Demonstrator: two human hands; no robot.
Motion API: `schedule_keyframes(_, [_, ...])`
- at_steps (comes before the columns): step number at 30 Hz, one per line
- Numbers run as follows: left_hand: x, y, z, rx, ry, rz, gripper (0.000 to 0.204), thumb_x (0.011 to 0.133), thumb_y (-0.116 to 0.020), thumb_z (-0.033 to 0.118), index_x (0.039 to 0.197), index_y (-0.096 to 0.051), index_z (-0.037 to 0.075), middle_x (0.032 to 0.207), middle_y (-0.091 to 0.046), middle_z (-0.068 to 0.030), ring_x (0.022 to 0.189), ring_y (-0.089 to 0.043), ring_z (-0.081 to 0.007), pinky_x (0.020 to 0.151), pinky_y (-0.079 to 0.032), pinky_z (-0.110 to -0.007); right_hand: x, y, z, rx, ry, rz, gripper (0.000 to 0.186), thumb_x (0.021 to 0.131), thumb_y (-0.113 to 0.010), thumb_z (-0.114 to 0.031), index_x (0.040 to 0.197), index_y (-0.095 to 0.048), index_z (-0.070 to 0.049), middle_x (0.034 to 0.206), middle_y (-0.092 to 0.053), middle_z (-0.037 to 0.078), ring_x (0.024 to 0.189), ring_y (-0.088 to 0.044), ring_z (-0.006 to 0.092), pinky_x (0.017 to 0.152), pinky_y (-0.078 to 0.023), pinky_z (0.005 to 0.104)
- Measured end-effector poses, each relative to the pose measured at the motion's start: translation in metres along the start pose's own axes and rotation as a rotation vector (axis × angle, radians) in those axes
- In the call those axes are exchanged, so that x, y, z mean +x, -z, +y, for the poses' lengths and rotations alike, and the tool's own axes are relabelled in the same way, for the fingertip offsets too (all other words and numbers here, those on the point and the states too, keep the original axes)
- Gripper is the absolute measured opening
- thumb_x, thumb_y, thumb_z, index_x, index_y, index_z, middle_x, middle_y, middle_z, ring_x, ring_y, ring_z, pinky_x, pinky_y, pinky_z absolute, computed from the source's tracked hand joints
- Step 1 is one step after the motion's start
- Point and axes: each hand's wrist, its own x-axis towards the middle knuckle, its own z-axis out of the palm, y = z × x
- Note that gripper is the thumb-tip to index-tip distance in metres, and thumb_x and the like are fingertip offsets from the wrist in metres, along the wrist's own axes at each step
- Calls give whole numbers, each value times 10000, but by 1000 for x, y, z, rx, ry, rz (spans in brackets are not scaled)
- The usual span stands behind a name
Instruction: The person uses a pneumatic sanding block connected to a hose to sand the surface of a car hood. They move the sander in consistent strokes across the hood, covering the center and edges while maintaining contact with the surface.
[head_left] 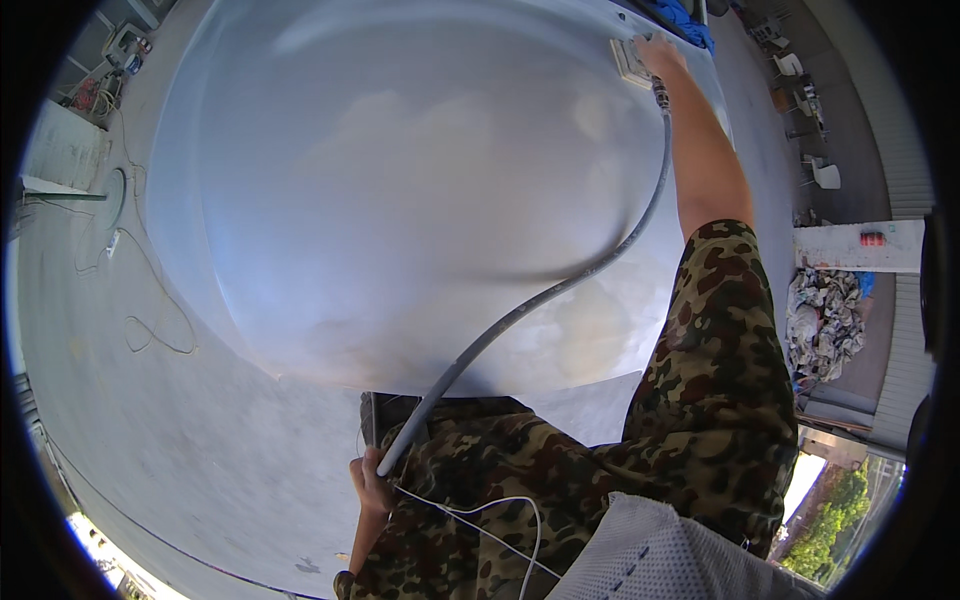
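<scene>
We seem to be at the sanding step, working a pale, flat-faced rectangular sanding tool over a large, curved, silvery-grey panel with dull beige patches. The tool lies at the panel's far right edge, just beside a crumpled bright-blue sheet. Our right hand is closed over its top, the arm stretched nearly straight forward. Our left hand is low by the body, elbow bent, fingers curled around a long, dark-grey flexible hose that sweeps across the panel to the tool. In our judgement, the next pass calls for level, even pressure near that edge, with enough slack in the hose.
</scene>
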Motion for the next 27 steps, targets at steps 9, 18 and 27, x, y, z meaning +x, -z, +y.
schedule_keyframes(9, [-63,-26,-34,-347,174,426,458,1119,-431,401,821,-452,55,647,-439,-46,557,-406,-136,532,-328,-310,-84,46,-295,219,541,33,635,977,-482,-488,1468,-505,-86,1463,-560,220,1326,-570,413,1072,-483,530])
schedule_keyframes(18, [-56,11,-14,-8,79,353,611,1129,-417,395,644,-478,28,554,-405,-44,521,-392,-147,512,-288,-355,-234,64,-497,389,784,-126,517,973,-547,-565,1362,-637,-235,1373,-620,43,1298,-577,238,1000,-461,461])
schedule_keyframes(27, [-49,1,1,68,26,374,632,1113,-415,382,605,-433,7,514,-376,-50,500,-343,-153,500,-246,-380,-153,62,-437,334,751,15,547,988,-539,-519,1350,-655,-125,1354,-664,165,1251,-634,337,1027,-511,478])
